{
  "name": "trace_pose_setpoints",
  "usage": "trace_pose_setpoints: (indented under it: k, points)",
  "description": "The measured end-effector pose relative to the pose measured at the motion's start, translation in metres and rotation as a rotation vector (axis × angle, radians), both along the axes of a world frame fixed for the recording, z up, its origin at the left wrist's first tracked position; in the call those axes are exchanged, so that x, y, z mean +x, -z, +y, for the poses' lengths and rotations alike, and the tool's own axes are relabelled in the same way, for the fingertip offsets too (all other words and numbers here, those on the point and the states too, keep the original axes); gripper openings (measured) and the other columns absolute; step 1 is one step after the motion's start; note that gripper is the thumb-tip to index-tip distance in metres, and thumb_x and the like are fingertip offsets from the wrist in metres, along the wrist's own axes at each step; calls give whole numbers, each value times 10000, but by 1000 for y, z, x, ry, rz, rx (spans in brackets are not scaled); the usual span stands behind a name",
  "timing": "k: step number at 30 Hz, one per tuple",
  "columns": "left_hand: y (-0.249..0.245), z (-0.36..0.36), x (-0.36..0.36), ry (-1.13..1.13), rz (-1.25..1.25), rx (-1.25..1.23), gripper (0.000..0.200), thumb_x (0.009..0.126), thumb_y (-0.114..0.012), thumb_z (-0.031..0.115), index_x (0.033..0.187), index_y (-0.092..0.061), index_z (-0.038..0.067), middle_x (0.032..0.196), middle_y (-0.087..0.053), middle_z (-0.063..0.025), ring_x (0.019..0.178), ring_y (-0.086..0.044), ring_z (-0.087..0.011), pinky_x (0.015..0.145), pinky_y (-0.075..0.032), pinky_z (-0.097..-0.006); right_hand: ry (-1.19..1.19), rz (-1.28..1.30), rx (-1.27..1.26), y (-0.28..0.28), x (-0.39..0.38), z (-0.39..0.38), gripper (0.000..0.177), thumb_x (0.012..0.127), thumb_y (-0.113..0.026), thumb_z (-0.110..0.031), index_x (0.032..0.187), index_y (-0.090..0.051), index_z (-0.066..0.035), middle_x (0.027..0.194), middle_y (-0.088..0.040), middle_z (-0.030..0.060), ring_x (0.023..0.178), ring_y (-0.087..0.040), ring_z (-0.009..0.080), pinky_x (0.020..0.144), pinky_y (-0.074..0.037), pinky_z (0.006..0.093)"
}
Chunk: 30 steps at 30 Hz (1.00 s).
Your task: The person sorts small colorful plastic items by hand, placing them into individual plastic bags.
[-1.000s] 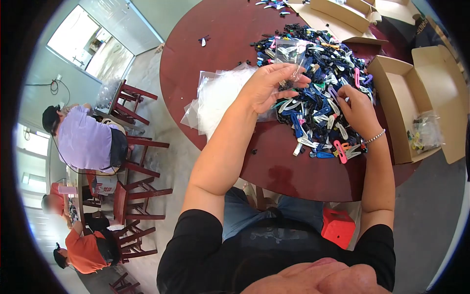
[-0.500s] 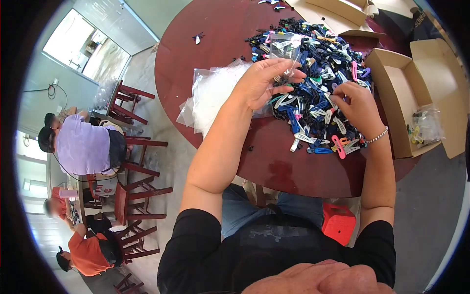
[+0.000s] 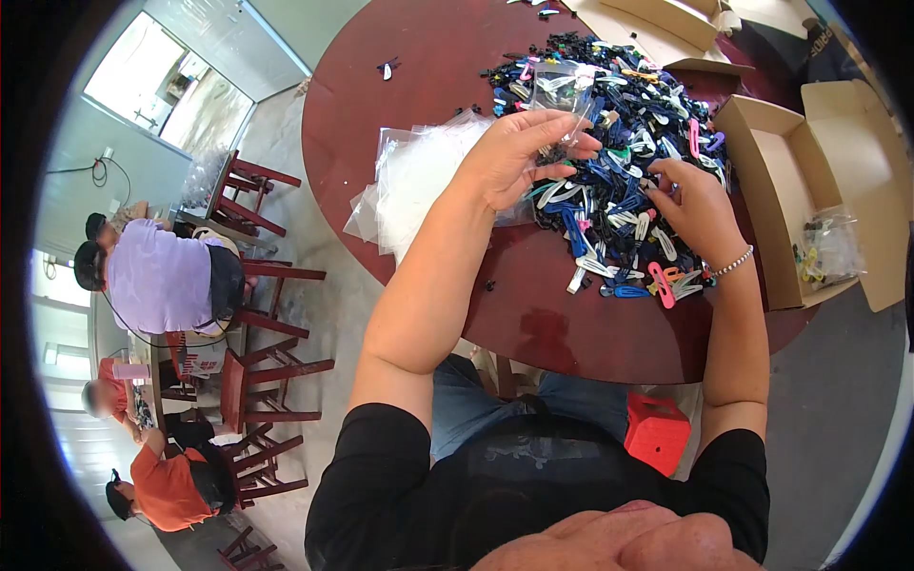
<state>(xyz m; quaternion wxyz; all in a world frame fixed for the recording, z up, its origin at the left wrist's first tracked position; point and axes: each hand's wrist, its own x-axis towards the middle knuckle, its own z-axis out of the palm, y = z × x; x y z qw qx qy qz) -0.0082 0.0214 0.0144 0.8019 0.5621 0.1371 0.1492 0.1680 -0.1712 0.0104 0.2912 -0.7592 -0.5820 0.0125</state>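
Observation:
A large pile of hair clips [image 3: 609, 228], mostly black, blue and white with a few pink ones, lies on the dark red round table [image 3: 543, 333]. Over its left side my left hand [image 3: 519, 157] holds a small clear plastic bag [image 3: 562, 88], fingers curved around it. My right hand [image 3: 693, 205], wearing a beaded bracelet, is over the right part of the pile with thumb and forefinger pinched on something small, probably a clip, partly hidden. Beside my left forearm lies a stack of clear plastic bags [image 3: 419, 181].
An open cardboard box [image 3: 776, 205] at the right holds filled clear bags [image 3: 833, 249]. More cardboard [image 3: 657, 29] lies at the back. Two loose clips [image 3: 387, 69] sit at the back left. Several people sit by wooden stools [image 3: 238, 385] at far left; a red stool [image 3: 657, 433] is below.
My right hand has shifted only slightly over the pile, its fingertips still together. My left hand keeps the bag in nearly the same spot. The view has moved a little.

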Motion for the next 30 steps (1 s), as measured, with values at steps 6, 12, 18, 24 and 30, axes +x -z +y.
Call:
trace_pose_setpoints:
  k: [6,12,18,24,30]
  points:
    - [-1,-1,0,9,3,-7,346,922,-577,315,1143,-610,51,1050,-668,-122,992,-631,-187,772,-511,-297,-60,-62,57,8,0,5,166,798,-652,-47,963,-642,-36,767,-581,82,612,-552,201,565,-445,308]
    - [-2,-2,0,0,8,6,355,914,-587,312,1152,-604,49,1050,-669,-112,1011,-627,-190,783,-502,-297,25,-31,229,4,12,1,152,824,-642,-38,975,-648,-19,765,-577,63,625,-542,137,584,-438,259]
    - [-1,-11,3,136,46,31,347,902,-604,294,1167,-602,71,1077,-663,-87,1043,-608,-163,818,-481,-300,55,390,655,-12,-16,-3,110,863,-630,38,972,-634,38,904,-632,27,798,-582,76,711,-458,183]
    - [2,-26,6,333,41,97,379,884,-639,288,1196,-594,78,1073,-666,-78,1010,-624,-154,765,-499,-268,-116,459,1005,-27,-43,-8,125,866,-583,94,981,-616,59,954,-648,97,864,-607,132,788,-478,228]
    - [-4,-37,6,465,73,136,431,877,-639,318,1222,-582,65,1070,-669,-88,1019,-627,-166,773,-507,-300,-116,391,682,-20,-37,0,287,844,-635,31,1128,-596,22,1034,-614,74,932,-560,113,829,-457,246]
